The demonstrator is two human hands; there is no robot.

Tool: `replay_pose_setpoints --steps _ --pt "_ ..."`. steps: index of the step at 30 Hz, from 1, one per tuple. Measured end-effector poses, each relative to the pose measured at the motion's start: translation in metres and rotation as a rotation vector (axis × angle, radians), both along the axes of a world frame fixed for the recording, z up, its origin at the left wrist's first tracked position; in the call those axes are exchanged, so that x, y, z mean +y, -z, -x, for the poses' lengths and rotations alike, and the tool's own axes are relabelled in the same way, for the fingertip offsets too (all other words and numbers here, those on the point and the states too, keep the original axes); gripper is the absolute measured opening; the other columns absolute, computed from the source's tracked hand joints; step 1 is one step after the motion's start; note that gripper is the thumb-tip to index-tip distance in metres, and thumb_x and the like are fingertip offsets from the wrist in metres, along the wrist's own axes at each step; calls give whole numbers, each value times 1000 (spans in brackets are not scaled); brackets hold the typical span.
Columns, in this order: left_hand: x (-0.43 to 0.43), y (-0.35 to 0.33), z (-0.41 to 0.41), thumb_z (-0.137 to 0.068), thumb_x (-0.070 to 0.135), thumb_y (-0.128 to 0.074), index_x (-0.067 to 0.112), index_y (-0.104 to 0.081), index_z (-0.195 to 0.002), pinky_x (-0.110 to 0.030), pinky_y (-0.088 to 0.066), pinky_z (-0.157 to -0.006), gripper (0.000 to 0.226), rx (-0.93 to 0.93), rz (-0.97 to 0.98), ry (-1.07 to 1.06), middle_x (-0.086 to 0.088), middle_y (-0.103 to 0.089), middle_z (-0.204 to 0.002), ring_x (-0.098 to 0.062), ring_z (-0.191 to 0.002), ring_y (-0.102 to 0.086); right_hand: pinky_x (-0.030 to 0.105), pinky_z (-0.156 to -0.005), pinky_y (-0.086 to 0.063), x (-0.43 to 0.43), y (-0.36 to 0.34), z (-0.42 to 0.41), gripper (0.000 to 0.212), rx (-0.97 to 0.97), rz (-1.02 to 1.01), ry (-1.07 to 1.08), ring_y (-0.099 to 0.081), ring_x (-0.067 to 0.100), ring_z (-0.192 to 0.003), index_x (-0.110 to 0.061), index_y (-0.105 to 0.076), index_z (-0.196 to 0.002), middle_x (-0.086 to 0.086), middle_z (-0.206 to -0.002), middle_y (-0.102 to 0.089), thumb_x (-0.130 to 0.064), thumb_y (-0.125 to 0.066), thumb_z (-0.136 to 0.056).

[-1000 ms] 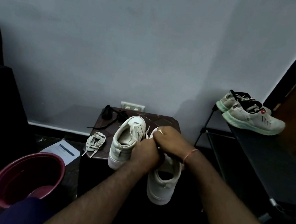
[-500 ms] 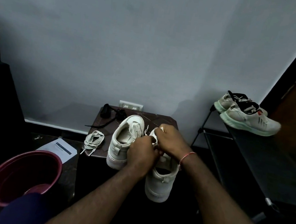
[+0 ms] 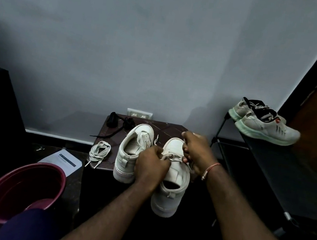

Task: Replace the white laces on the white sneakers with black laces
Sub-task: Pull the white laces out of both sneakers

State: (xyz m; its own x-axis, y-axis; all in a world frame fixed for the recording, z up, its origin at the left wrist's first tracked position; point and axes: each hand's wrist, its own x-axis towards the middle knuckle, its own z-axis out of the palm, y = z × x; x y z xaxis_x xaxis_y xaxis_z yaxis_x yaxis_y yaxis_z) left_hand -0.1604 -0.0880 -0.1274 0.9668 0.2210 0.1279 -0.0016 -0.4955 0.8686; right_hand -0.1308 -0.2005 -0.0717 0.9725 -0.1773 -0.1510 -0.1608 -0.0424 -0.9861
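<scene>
A small dark desk (image 3: 170,131) stands against a pale grey wall (image 3: 144,45) with a socket plate (image 3: 139,114) just behind it; a dark rack (image 3: 282,169) to the right carries two running shoes (image 3: 264,123), and a maroon tub (image 3: 23,190) and a paper (image 3: 61,159) lie on the floor to the left. Two white sneakers sit side by side, toes toward the wall, heels toward the person: the left sneaker (image 3: 132,153) on the desk, laceless, and the right sneaker (image 3: 172,185), its heel overhanging the near edge. One loose white lace (image 3: 99,151) lies coiled at the desk's left edge; black laces (image 3: 118,123) lie bunched at the back. The left hand (image 3: 152,165) and right hand (image 3: 197,153) each grip pinched on the lace (image 3: 170,157) across the right sneaker's eyelets.
</scene>
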Motion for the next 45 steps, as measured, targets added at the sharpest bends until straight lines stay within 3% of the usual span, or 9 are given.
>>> replay_pose_setpoints --steps 10,17,24,27,29,31,36,40,45 --pt "-3 0 0 -75 31 -63 20 -70 -83 -34 -54 -70 15 21 -108 44 0 -71 -80 -25 -81 -66 14 -39 -20 10 -32 -3 33 -139 -266 14 -16 10 -30 -19 -33 -63 -4 -40 -24 -18 -43 -94" --pt "0 -2 -8 -77 32 -64 18 -71 -80 -32 -51 -70 15 85 -100 19 -3 -71 -80 -28 -84 -66 16 -44 -17 6 -55 17 44 118 464 -451 -19 11 -39 -20 -34 -57 0 -46 -28 -27 -49 -98" --pt "-12 -3 11 -83 32 -56 27 -62 -104 -35 -47 -79 22 -36 -315 86 1 -63 -104 -27 -98 -61 20 -41 -31 12 -84 -1 34 -287 -38 13 -33 12 -36 -18 -40 -69 2 -53 -43 -27 -43 -102" --pt "-12 -1 18 -87 33 -52 26 -56 -107 -35 -44 -78 22 -76 -389 111 -2 -57 -107 -28 -101 -58 30 -66 -48 18 -97 -15 22 -346 245 -109 -60 20 -71 -11 -57 -89 6 -83 -64 -32 -55 -96" --pt "-9 0 17 -86 33 -53 25 -57 -106 -35 -43 -78 22 -62 -347 110 -2 -57 -106 -27 -100 -58 34 -91 -50 17 -89 -18 32 -332 463 -167 -62 18 -100 -10 -63 -109 5 -109 -67 -35 -64 -90" --pt "-7 2 17 -85 32 -54 24 -57 -105 -35 -43 -78 21 -67 -316 116 -1 -58 -105 -27 -101 -58 34 -98 -48 8 -69 -9 33 -361 527 -46 -61 16 -107 -11 -64 -113 3 -115 -66 -32 -66 -88" --pt "-7 7 15 -84 32 -53 23 -59 -106 -37 -44 -78 24 -106 -366 101 -1 -59 -104 -27 -99 -59 33 -91 -50 -23 24 40 32 -121 387 52 -63 19 -97 -16 -60 -111 5 -106 -66 -7 -67 -81" --pt "-9 7 15 -84 28 -54 23 -59 -111 -36 -44 -80 27 -161 -418 115 -2 -60 -108 -27 -100 -59 24 -93 -45 -15 68 64 44 -144 534 9 -58 11 -103 -16 -56 -120 -3 -112 -60 -8 -65 -78" --pt "1 6 1 -83 24 -57 24 -64 -101 -33 -46 -72 19 -96 -327 96 1 -67 -97 -25 -94 -63 22 -73 -44 -12 69 56 14 -194 485 379 -65 22 -86 -13 -67 -94 2 -89 -69 -5 -59 -84"
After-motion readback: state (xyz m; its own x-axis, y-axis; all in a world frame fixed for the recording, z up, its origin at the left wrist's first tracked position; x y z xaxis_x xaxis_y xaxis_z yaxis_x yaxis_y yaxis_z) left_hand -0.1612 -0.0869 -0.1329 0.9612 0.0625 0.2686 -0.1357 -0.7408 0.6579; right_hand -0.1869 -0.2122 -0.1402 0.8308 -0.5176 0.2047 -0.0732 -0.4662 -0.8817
